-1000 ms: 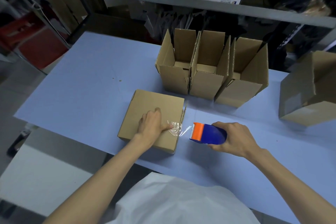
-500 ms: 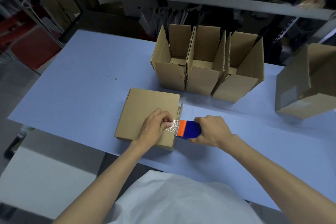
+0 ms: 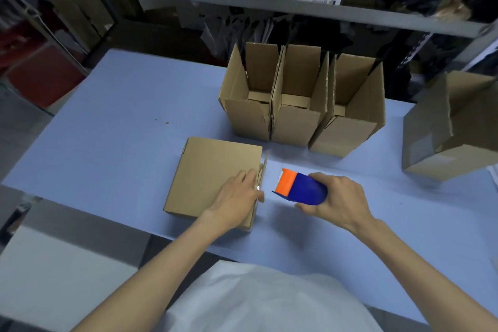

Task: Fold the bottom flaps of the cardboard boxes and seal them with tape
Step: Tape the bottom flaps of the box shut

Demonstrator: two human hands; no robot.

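Head view, the taping stage. Half a second earlier the tape dispenser (image 3: 301,188) had its orange front against the right edge of the upturned box (image 3: 213,170). It now stands apart from that edge, over bare blue table (image 3: 121,129), and no strip can be made out across the gap. The right hand (image 3: 339,202) grips the dispenser's blue body, with its fingers curled over the top and its thumb below.

The left hand (image 3: 237,197) has shifted from pinching at the tape to lying flat. Its fingers are straight and pressed together on the box's top face, fingertips at the right edge. A glint of clear tape (image 3: 257,187) shows there, just beside the fingertips. The upturned box lies near the table's near edge, left of centre, closed face up, with one flap edge standing along its right side.

Farther off, three open boxes stand touching in a row: left box (image 3: 250,116), middle box (image 3: 296,121) and right box (image 3: 350,127). Their top flaps stand upright, and inside each only folded bottom flaps show. A larger box (image 3: 452,137) sits tilted at the far right, well apart; its inside cannot be seen.
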